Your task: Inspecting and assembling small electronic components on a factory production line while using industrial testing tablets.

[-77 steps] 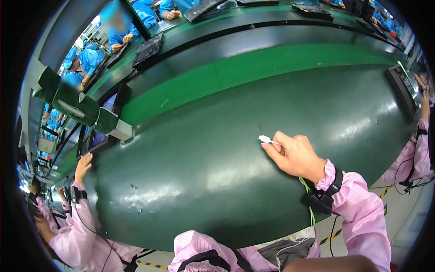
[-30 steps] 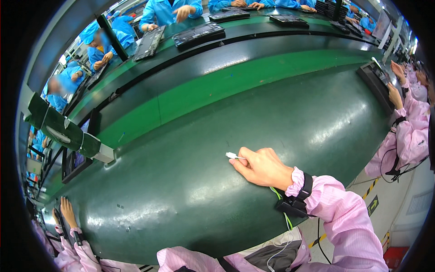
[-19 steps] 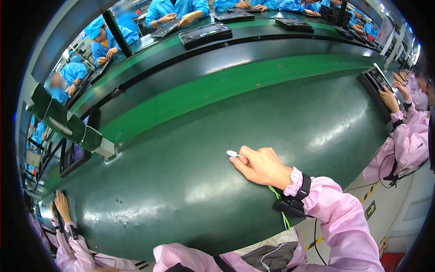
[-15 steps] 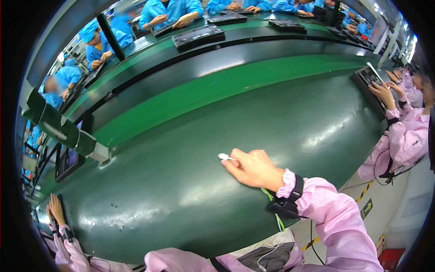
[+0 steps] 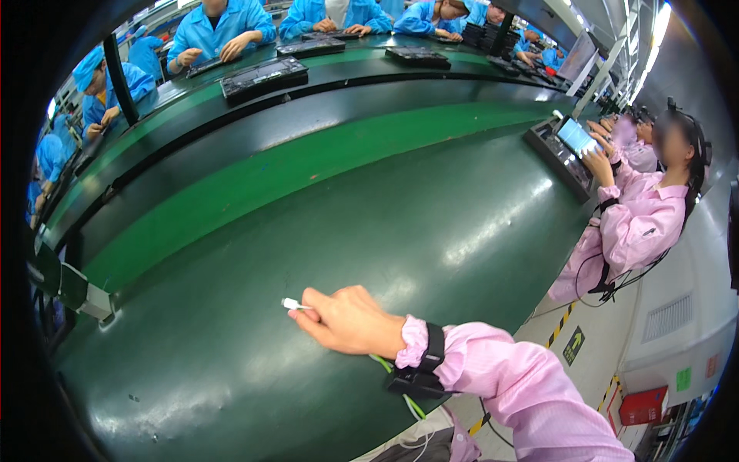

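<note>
A white cable plug [image 5: 289, 303] pokes out beyond the thumb and forefinger of my right hand [image 5: 350, 319], which is closed in a pinch on it. That hand is just over the green tabletop [image 5: 323, 239]. A bright green and white cable [image 5: 414, 406] shows under my wrist and hangs down over the table's near edge. Around the same wrist goes a black strap [image 5: 436, 345] with a dark box, over a pink sleeve. My left hand is out of the picture.
At the right, a co-worker in pink holds a tablet-like device [image 5: 576, 137] over a black tray [image 5: 545, 146]. Black trays [image 5: 265, 77] lie along the far bench, where people in blue work. A square post [image 5: 94, 304] stands at left; a red box [image 5: 643, 405] sits lower right.
My view has swung to the right, so the bench and post slide left in the picture. My right hand still pinches the plug. The co-worker's device now shows its lit screen.
</note>
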A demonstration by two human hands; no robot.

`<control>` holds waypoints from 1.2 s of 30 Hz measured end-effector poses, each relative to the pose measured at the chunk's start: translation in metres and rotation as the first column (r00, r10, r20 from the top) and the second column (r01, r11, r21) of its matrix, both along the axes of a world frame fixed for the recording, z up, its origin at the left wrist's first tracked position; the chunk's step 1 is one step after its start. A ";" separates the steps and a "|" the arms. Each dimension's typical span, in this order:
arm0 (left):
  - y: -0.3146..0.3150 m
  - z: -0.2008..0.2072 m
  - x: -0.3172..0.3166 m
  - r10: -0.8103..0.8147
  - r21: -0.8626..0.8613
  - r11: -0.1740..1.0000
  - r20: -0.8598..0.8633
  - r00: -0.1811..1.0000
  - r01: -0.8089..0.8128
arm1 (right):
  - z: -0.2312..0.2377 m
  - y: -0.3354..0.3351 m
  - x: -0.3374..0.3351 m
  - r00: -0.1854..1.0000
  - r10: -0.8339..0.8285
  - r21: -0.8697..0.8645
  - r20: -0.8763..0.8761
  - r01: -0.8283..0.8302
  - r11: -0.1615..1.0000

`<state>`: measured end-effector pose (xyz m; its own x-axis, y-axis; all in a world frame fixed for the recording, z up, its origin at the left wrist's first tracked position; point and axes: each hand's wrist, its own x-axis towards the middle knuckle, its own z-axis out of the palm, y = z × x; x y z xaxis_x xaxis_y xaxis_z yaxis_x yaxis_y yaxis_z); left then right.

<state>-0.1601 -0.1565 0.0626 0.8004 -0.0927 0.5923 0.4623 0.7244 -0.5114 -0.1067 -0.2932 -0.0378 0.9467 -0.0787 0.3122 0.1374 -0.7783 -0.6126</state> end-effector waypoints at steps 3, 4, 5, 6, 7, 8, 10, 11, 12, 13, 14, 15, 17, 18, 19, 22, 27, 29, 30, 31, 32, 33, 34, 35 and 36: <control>-0.008 -0.005 0.001 0.065 0.058 0.996 0.023 0.998 -0.066 | -0.009 0.006 0.004 0.996 0.030 0.029 0.083 -0.033 0.999; -0.010 -0.007 0.001 0.085 0.075 0.993 0.032 0.996 -0.088 | -0.008 0.005 0.005 0.998 0.033 0.034 0.056 -0.035 0.999; -0.013 -0.008 0.000 0.112 0.093 0.989 0.038 0.993 -0.116 | -0.008 0.005 0.004 0.997 0.046 0.026 0.057 -0.048 0.999; -0.015 -0.009 -0.001 0.140 0.110 0.983 0.045 0.989 -0.144 | -0.006 0.006 0.003 0.999 0.032 0.010 0.041 -0.032 0.999; -0.018 -0.010 -0.002 0.167 0.127 0.977 0.053 0.985 -0.173 | -0.005 0.008 0.002 0.999 0.017 -0.006 0.026 -0.017 1.000; -0.021 -0.010 -0.003 0.194 0.137 0.970 0.065 0.979 -0.202 | -0.006 0.009 0.002 0.999 0.031 -0.021 0.035 -0.030 0.999; -0.030 -0.010 -0.005 0.244 0.158 0.954 0.093 0.965 -0.256 | -0.008 0.011 0.000 0.997 0.008 0.022 0.072 -0.010 1.000; -0.031 -0.011 -0.003 0.259 0.176 0.945 0.110 0.959 -0.276 | -0.009 0.013 0.000 0.996 0.011 0.019 0.084 -0.012 1.000; -0.031 -0.011 -0.002 0.273 0.194 0.936 0.129 0.953 -0.294 | -0.009 0.014 0.000 0.998 0.015 0.020 0.060 -0.016 1.000; -0.032 -0.011 0.000 0.284 0.212 0.927 0.149 0.947 -0.311 | -0.009 0.014 0.000 0.999 0.017 0.023 0.038 -0.018 1.000; -0.033 -0.011 0.003 0.297 0.229 0.915 0.177 0.938 -0.333 | -0.008 0.013 0.002 0.998 0.021 0.023 0.054 -0.022 0.999; -0.033 -0.010 0.006 0.309 0.245 0.902 0.205 0.929 -0.355 | -0.007 0.012 0.002 0.997 0.022 0.024 0.076 -0.024 0.999; -0.037 -0.006 0.009 0.336 0.269 0.876 0.257 0.906 -0.401 | -0.001 0.008 0.000 0.995 0.023 -0.015 -0.096 -0.024 1.000; -0.041 -0.002 0.008 0.353 0.276 0.861 0.281 0.893 -0.427 | 0.000 0.009 0.000 0.997 0.026 -0.022 -0.076 -0.028 0.999; -0.043 0.003 0.008 0.371 0.281 0.844 0.306 0.877 -0.456 | -0.002 0.012 0.001 0.999 0.037 0.011 -0.040 -0.036 0.999; -0.041 0.013 0.015 0.432 0.309 0.765 0.403 0.807 -0.564 | -0.006 0.010 0.007 1.000 0.026 0.000 -0.014 -0.026 1.000; 0.022 0.034 0.040 0.594 0.298 0.419 0.624 0.508 -0.858 | -0.002 0.009 0.008 0.992 -0.041 -0.096 -0.121 0.029 0.995; 0.053 0.040 0.044 0.666 0.253 0.197 0.675 0.318 -0.947 | 0.000 0.016 0.007 0.990 -0.041 -0.075 -0.135 0.031 0.997; 0.062 0.043 0.046 0.693 0.233 0.097 0.682 0.234 -0.968 | -0.001 0.015 0.006 0.990 -0.045 -0.075 -0.130 0.035 0.997; 0.071 0.044 0.048 0.713 0.217 -0.003 0.685 0.150 -0.976 | -0.005 0.016 0.008 0.990 -0.050 -0.076 -0.128 0.041 0.996; 0.076 0.045 0.052 0.726 0.206 -0.084 0.683 0.082 -0.975 | -0.008 0.014 0.007 0.989 -0.073 -0.090 -0.127 0.062 0.994; 0.086 0.061 0.029 0.737 0.160 -0.168 0.676 -0.016 -0.973 | 0.003 0.017 -0.007 0.992 -0.092 -0.104 -0.085 0.083 0.991; 0.067 0.056 0.034 0.751 0.249 -0.148 0.658 0.055 -0.957 | 0.002 0.020 -0.009 0.995 -0.085 -0.105 -0.042 0.081 0.991; 0.055 0.039 0.048 0.708 0.377 -0.171 0.689 0.152 -0.910 | -0.003 0.019 -0.009 0.996 -0.090 -0.099 -0.011 0.089 0.991; 0.050 0.023 0.060 0.610 0.451 -0.391 0.780 0.141 -0.802 | -0.008 0.022 -0.004 0.997 -0.078 -0.118 0.016 0.079 0.990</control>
<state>-0.0999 -0.1065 0.0856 0.5309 0.1167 0.8394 -0.8126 0.3513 0.4651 -0.1111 -0.2708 -0.0456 0.9356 -0.1142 0.3340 0.0792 -0.8542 -0.5139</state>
